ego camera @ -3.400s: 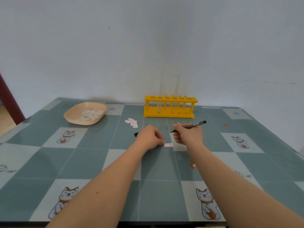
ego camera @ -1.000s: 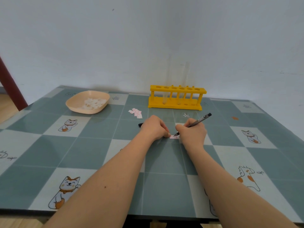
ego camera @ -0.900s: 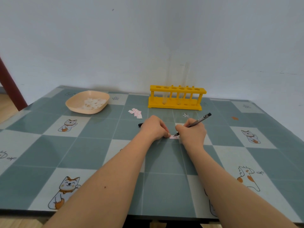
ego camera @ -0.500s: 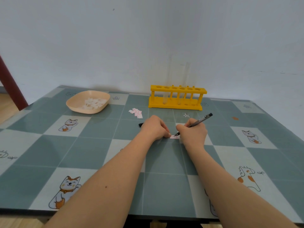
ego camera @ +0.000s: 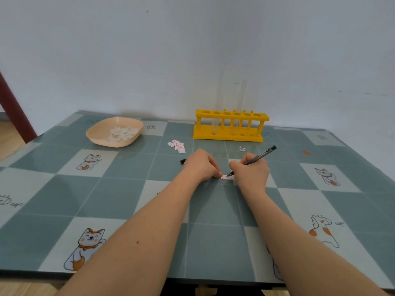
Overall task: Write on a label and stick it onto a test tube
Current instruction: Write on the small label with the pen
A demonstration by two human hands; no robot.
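Left hand (ego camera: 201, 165) fingertips pinch the label (ego camera: 226, 177) flat; right hand (ego camera: 252, 171) fingers grip the pen (ego camera: 253, 160) just beside it. A slip could smear the ink.

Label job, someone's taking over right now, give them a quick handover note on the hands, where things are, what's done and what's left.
Left hand: fingertips pin the label flat on the table.
Right hand: holds the pen, tip on the label.
Pen cap lies behind the left hand.
Spare labels lie left of the yellow rack; two test tubes stand in it.
Done: label placed, writing under way.
Left: finish writing, stick the label on a tube.
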